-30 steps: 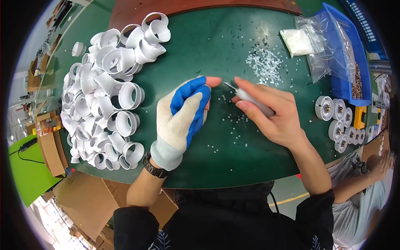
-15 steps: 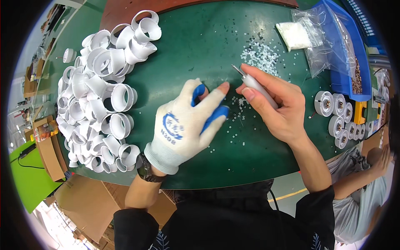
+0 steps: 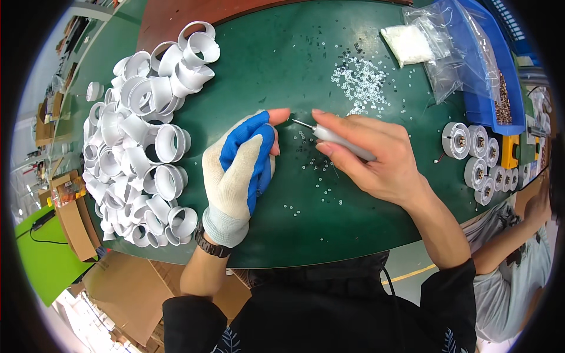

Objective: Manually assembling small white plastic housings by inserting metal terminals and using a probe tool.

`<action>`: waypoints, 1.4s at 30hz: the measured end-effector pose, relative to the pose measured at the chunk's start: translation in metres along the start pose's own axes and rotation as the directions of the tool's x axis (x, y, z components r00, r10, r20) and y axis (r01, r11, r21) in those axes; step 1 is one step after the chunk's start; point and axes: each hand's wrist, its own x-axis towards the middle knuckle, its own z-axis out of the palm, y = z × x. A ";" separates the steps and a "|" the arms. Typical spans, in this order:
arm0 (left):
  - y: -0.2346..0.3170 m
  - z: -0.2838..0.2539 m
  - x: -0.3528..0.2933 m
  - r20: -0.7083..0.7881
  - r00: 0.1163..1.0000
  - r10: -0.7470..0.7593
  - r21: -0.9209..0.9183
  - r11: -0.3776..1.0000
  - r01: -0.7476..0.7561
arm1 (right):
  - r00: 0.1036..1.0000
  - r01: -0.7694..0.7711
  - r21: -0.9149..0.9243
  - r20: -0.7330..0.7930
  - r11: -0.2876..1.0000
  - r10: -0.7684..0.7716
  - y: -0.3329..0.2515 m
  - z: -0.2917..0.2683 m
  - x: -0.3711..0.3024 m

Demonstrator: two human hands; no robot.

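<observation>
My left hand [image 3: 241, 162] wears a white glove with a blue palm coating, bare fingertips poking out. Its fingers are curled in and the index finger points toward the right hand; whatever they may hold is hidden or too small to name. My right hand [image 3: 376, 156] is bare and grips a white pen-shaped tool [image 3: 344, 143] with a thin metal tip. That tip reaches close to the left fingertips. Below and between both hands, small loose washers [image 3: 321, 162] lie scattered on the green tabletop [image 3: 265, 59]. A denser heap of these washers [image 3: 360, 82] spreads farther away.
White plastic ring-shaped parts [image 3: 138, 141] pile up at the left. Far right are a clear bag [image 3: 450, 53], a white packet [image 3: 407, 45] and a blue bin [image 3: 511, 115] of copper-coloured pieces. Round white parts [image 3: 456, 141] line the right edge. Another person's arm [image 3: 506, 241] shows beyond.
My left hand has turned over, showing its blue palm side, and moved slightly left with its fingers curled in. The right hand has shifted left and a little down, the tool now lying flatter.
</observation>
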 end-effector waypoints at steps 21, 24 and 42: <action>-0.024 -0.022 -0.003 0.206 0.862 0.464 0.507 0.703 -0.499 | 1.000 0.002 -0.026 -0.022 1.000 -0.002 -0.003 0.000 0.000; -0.022 -0.024 -0.011 0.383 0.784 0.489 0.677 0.429 -0.598 | 0.999 0.019 -0.027 -0.040 0.999 -0.020 0.001 0.001 0.000; -0.010 -0.008 -0.011 -0.019 0.996 0.091 0.013 0.996 -0.090 | 1.000 0.012 -0.024 -0.013 1.000 -0.013 -0.001 -0.001 -0.004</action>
